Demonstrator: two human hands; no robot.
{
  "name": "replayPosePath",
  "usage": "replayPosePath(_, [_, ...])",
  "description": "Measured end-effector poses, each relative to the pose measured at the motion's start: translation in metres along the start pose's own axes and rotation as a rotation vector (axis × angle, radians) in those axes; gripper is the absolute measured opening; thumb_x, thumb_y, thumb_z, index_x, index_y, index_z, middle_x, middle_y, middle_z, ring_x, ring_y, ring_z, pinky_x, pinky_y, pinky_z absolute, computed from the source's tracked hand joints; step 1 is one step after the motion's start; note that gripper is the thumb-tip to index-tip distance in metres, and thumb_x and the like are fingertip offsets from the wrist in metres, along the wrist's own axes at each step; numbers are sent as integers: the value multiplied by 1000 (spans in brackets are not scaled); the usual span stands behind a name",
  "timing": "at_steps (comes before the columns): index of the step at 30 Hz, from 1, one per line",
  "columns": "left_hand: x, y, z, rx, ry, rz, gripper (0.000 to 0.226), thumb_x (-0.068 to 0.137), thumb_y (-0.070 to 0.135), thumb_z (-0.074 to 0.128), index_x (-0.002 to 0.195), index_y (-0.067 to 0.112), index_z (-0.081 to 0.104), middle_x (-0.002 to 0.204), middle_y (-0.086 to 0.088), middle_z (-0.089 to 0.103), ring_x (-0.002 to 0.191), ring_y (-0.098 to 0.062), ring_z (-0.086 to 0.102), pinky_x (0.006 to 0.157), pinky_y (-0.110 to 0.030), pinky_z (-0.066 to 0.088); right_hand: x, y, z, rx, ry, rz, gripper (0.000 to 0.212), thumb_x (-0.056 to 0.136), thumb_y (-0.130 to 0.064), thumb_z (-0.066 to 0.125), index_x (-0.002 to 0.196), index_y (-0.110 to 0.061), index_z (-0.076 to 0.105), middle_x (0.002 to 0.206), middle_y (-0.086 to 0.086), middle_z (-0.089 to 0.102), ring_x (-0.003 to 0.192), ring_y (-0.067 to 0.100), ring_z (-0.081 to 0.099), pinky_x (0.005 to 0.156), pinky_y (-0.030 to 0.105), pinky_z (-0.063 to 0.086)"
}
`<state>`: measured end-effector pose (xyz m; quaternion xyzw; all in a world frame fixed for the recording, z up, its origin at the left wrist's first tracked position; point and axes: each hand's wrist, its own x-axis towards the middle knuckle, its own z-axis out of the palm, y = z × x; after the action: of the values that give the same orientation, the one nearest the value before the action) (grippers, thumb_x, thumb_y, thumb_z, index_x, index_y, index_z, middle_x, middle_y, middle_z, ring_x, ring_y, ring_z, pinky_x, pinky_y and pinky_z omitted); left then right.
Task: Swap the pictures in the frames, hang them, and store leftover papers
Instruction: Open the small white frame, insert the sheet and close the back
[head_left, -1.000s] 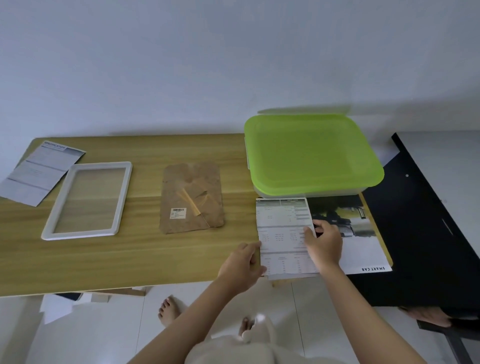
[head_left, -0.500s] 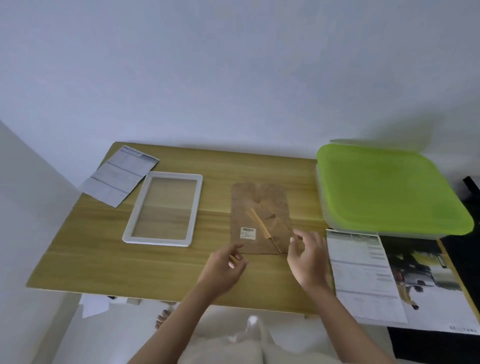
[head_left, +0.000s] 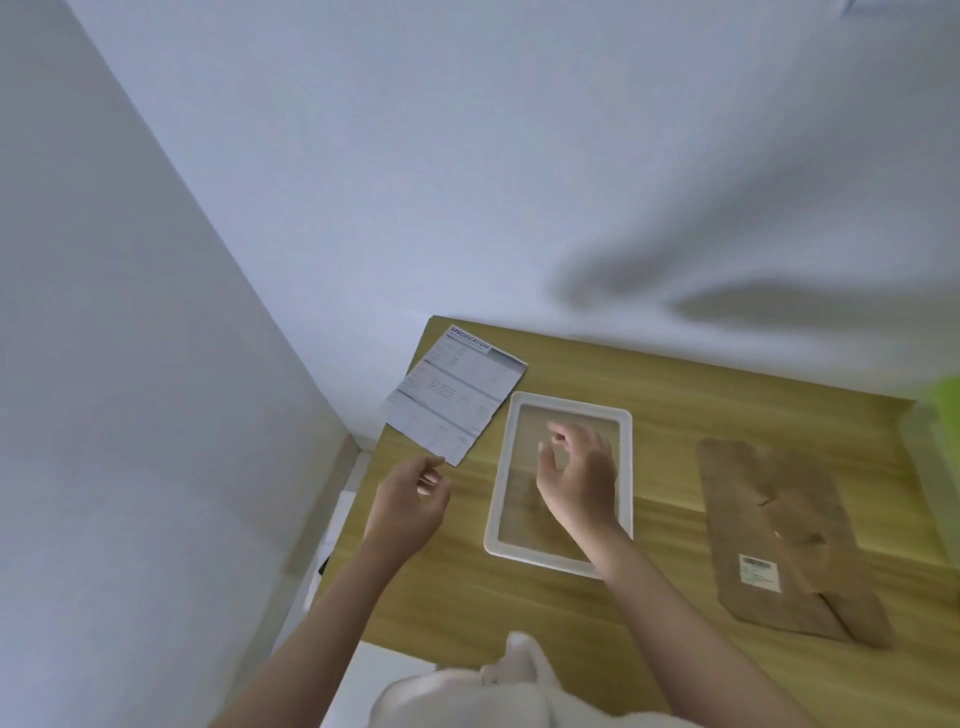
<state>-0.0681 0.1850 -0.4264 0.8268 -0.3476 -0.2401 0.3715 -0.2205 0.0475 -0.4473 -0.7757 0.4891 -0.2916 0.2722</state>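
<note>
A white picture frame (head_left: 566, 405) with clear glass lies flat on the wooden table (head_left: 675, 384). My right hand (head_left: 576, 478) hovers over its glass with loosely bent fingers, holding nothing. My left hand (head_left: 410, 501) is just left of the frame, near the lower corner of a printed specification sheet (head_left: 457, 389), with fingers relaxed and empty. The brown backing board (head_left: 789, 540) with a white label lies to the right of the frame.
A white wall corner closes in on the left of the table. A sliver of the green box lid (head_left: 948, 395) shows at the right edge. White papers (head_left: 332, 540) lie on the floor beside the table's left edge.
My view and both hands have swung left, from the papers by the green box, past the backing board, to the white frame and the specification sheet. Both hands stay empty.
</note>
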Motion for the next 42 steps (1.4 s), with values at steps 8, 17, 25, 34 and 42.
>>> replayPosePath(8, [53,-36,-36,82,56,-80,38,84,26,63,120,20,55,120,1,47,112,-16,49,77,-23,38,76,-41,40,-241,-225,109,40,87,-31,57,124,-16,55,115,7,57,113,29,48,94,44,42])
replayPosePath(17, [96,-50,-34,44,-45,-80,54,83,22,65,133,17,47,133,0,45,126,-17,42,99,-23,33,138,-46,61,-599,-532,286,83,64,-68,68,123,-15,44,132,12,36,124,32,34,100,45,35])
replayPosePath(25, [110,-51,-29,-40,-25,-140,46,78,17,69,123,17,56,116,6,54,105,-10,50,89,-24,41,138,-43,70,-569,-493,240,83,61,-63,75,121,-14,44,127,9,36,119,28,37,97,42,38])
replayPosePath(34, [120,-46,-39,-114,40,-185,16,79,10,67,93,15,70,97,2,60,88,-15,57,68,-17,41,136,-53,75,-241,-478,223,74,67,-30,79,128,-17,39,117,-4,47,112,21,49,101,43,37])
replayPosePath(42, [103,-31,-60,-304,50,-213,24,75,8,70,94,22,70,82,4,69,71,-15,63,66,-26,53,125,-72,54,159,-248,151,66,78,-5,70,137,-15,41,88,-4,51,73,10,53,62,15,45])
